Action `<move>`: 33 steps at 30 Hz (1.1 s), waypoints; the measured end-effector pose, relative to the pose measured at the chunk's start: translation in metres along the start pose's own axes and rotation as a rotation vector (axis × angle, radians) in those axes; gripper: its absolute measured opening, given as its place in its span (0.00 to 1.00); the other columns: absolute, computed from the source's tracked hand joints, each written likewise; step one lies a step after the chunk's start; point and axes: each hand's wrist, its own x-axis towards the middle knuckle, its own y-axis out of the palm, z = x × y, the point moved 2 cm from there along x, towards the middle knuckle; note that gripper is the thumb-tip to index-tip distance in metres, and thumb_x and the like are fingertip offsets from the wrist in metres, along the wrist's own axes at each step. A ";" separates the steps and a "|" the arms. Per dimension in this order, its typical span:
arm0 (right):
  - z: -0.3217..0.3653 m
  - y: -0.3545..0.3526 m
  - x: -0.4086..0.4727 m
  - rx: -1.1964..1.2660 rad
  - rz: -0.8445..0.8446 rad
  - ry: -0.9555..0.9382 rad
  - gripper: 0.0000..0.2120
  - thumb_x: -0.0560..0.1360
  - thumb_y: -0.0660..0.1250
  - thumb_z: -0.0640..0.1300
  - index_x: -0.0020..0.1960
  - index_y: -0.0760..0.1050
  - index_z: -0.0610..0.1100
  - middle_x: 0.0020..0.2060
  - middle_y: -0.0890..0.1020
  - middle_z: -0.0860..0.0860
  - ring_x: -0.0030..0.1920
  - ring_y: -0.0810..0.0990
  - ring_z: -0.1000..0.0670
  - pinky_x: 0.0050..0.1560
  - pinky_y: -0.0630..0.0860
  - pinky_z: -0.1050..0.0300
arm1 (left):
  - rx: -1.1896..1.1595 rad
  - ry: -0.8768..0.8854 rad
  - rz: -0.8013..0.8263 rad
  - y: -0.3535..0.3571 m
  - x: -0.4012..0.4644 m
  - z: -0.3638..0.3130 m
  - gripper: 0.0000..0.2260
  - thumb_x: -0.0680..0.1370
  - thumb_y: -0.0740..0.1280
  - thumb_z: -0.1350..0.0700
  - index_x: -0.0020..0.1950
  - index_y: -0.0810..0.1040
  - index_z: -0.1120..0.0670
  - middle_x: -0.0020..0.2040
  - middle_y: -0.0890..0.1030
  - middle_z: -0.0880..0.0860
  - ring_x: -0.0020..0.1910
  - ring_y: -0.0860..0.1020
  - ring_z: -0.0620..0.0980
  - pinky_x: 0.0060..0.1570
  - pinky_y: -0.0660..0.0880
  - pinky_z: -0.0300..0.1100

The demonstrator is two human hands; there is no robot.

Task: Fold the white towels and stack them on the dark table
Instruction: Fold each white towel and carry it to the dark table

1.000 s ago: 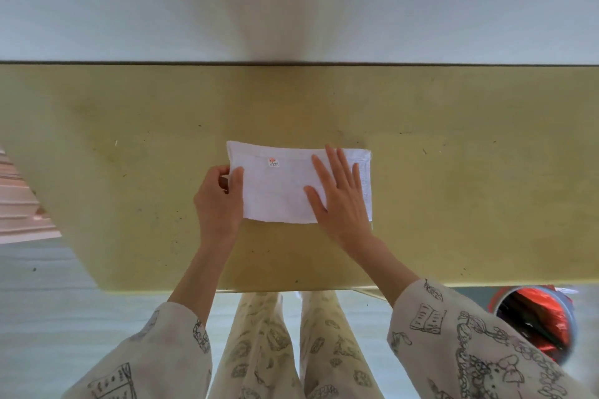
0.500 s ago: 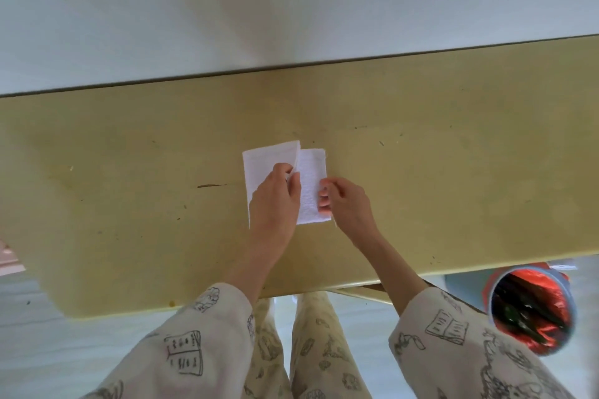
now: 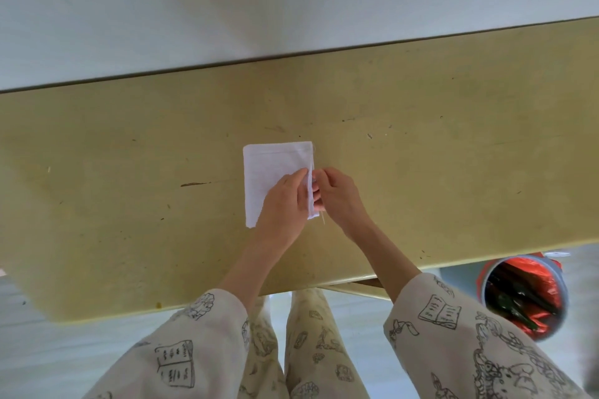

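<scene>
A white towel [image 3: 270, 168] lies folded into a small upright rectangle at the middle of the yellowish table [image 3: 421, 172]. My left hand [image 3: 285, 204] rests on its lower right part, fingers laid along the right edge. My right hand [image 3: 337, 197] is at that same edge, its curled fingertips pinching the towel's layers. The lower right corner of the towel is hidden under my hands. No dark table and no other towel is in view.
A white wall [image 3: 291, 10] runs along the table's far edge. A round bin with a red liner [image 3: 525, 295] stands on the floor beyond the near right edge. My patterned sleeves and legs fill the bottom of the view.
The wide towel was folded across from left to right into a narrow rectangle. My left hand carried the left half over, and both hands now meet at the right edge.
</scene>
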 end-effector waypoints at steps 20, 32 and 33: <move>0.007 0.001 0.003 -0.183 -0.101 -0.124 0.03 0.77 0.60 0.41 0.49 0.73 0.45 0.38 0.76 0.54 0.46 0.79 0.43 0.48 0.79 0.42 | 0.580 0.264 -0.136 -0.016 -0.023 0.061 0.16 0.77 0.55 0.53 0.63 0.70 0.52 0.67 0.71 0.56 0.66 0.63 0.55 0.58 0.67 0.52; 0.004 -0.001 -0.010 -0.477 -0.350 -0.280 0.09 0.77 0.58 0.39 0.56 0.72 0.40 0.48 0.76 0.46 0.47 0.75 0.44 0.44 0.70 0.54 | 0.689 0.242 -0.086 -0.008 -0.022 0.068 0.22 0.75 0.55 0.42 0.66 0.68 0.48 0.70 0.62 0.53 0.68 0.61 0.55 0.58 0.68 0.56; 0.004 0.002 -0.013 -0.550 -0.411 -0.388 0.10 0.77 0.57 0.38 0.57 0.72 0.38 0.51 0.76 0.43 0.48 0.75 0.42 0.44 0.71 0.52 | 0.663 0.262 -0.112 -0.009 -0.023 0.065 0.20 0.76 0.55 0.43 0.66 0.68 0.48 0.69 0.63 0.53 0.67 0.62 0.55 0.58 0.67 0.56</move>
